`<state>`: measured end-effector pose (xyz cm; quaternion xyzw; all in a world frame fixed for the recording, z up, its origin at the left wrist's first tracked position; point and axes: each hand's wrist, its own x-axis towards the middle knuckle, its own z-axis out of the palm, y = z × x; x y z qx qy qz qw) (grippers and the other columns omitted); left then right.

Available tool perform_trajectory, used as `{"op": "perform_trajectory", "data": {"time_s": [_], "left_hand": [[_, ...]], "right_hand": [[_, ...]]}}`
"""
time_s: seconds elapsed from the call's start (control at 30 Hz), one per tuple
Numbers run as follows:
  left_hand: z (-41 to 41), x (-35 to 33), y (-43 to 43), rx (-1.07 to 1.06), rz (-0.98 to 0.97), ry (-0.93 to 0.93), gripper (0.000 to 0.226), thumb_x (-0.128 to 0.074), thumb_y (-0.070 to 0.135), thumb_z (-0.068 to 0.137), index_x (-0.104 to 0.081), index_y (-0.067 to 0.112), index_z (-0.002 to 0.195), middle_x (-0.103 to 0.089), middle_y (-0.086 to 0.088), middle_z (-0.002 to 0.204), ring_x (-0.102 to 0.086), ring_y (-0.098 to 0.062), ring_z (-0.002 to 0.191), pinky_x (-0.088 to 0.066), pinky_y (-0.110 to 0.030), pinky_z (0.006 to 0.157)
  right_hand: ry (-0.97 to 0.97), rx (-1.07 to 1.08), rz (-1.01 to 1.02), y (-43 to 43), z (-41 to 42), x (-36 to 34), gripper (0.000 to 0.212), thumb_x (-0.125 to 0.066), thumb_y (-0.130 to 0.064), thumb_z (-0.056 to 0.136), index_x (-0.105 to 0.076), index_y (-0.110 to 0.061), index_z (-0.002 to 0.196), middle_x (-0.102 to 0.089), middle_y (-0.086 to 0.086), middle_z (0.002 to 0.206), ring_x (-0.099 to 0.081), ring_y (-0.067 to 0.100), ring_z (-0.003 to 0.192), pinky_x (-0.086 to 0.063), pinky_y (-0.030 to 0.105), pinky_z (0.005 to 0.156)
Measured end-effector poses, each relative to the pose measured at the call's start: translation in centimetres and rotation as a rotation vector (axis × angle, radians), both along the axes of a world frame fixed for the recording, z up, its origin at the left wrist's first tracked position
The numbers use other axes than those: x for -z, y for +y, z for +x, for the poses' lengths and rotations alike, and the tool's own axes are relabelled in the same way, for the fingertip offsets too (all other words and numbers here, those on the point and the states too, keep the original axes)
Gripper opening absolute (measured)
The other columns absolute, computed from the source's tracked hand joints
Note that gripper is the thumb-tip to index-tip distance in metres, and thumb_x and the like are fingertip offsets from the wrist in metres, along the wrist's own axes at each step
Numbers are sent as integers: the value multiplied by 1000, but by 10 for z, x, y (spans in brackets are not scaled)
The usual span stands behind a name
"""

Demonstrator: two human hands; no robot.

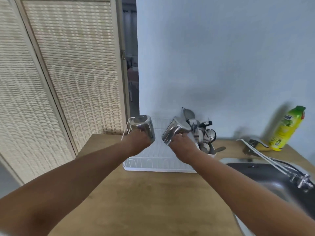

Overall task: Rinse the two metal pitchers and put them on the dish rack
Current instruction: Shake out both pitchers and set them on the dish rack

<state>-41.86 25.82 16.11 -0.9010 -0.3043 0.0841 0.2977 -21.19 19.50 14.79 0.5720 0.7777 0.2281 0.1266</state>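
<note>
Your left hand [139,139], seen from the back, has its fingers curled round a shiny cylindrical metal pitcher [144,125], which you hold tipped over with its flat base turned up toward you, above the far left part of the white wire dish rack [153,165]. Your right hand [181,145] grips a second polished metal pitcher [173,131] from below and behind; it is tilted with its top leaning right, above the middle of the rack, just beside the first but apart from it. Motion blur hides which end of it is open, and the inside of neither pitcher shows. The rack stands on the light wooden counter [153,201] against the pale wall. On the rack's right end is a white cutlery holder [212,153], crowded with steel forks and spoons [207,133], a black-handled utensil and a small mesh strainer [189,114] poking up at the back. To the right, let into the counter, lies the stainless steel sink [238,161]; its chrome faucet [272,165] reaches across the dark basin, whose contents you cannot make out. Behind the sink stands a yellow-and-green plastic bottle [288,128] with its cap on. A woven cane folding screen [68,65] fills the left.
</note>
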Motion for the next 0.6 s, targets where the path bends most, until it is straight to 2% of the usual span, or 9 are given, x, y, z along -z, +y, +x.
{"op": "perform_trajectory", "data": {"time_s": [0.1, 0.3, 0.47, 0.53, 0.6], "left_hand": [[8, 0, 0, 34, 23, 69, 41, -46, -11, 88, -52, -2, 128, -68, -21, 110, -66, -37, 98, -53, -45, 85], [13, 4, 5, 70, -20, 258, 28, -51, -9, 86, -63, -4, 110, -69, -22, 106, -67, -34, 95, -47, -39, 82], [15, 23, 18, 156, 34, 490, 21, -60, -5, 81, -74, 8, 92, -74, -8, 88, -66, -27, 84, -43, -41, 96], [12, 27, 23, 193, 21, 506, 20, -63, -3, 80, -75, 11, 88, -74, -4, 83, -66, -25, 80, -45, -39, 96], [6, 31, 28, 288, 40, 427, 18, -69, 5, 79, -75, 17, 92, -73, -2, 89, -66, -24, 87, -48, -37, 94]], "right_hand": [[-59, 23, -15, 6, -8, 3, 29, -51, -1, 91, -65, -6, 116, -60, 15, 123, -52, 31, 116, -40, 47, 97], [-79, -2, -93, 21, -18, 12, 25, -53, -3, 91, -66, -7, 112, -62, 13, 120, -55, 30, 114, -43, 42, 93], [-94, -53, -208, 31, -23, 20, 25, -53, -4, 91, -67, -10, 111, -67, 10, 118, -59, 29, 114, -44, 42, 95], [-92, -87, -230, 33, -21, 19, 25, -53, -4, 93, -67, -8, 113, -65, 10, 120, -57, 30, 116, -45, 42, 94], [-57, -168, -189, 32, -17, 20, 25, -56, -8, 92, -68, -11, 113, -63, 10, 118, -56, 29, 114, -47, 40, 90]]}}
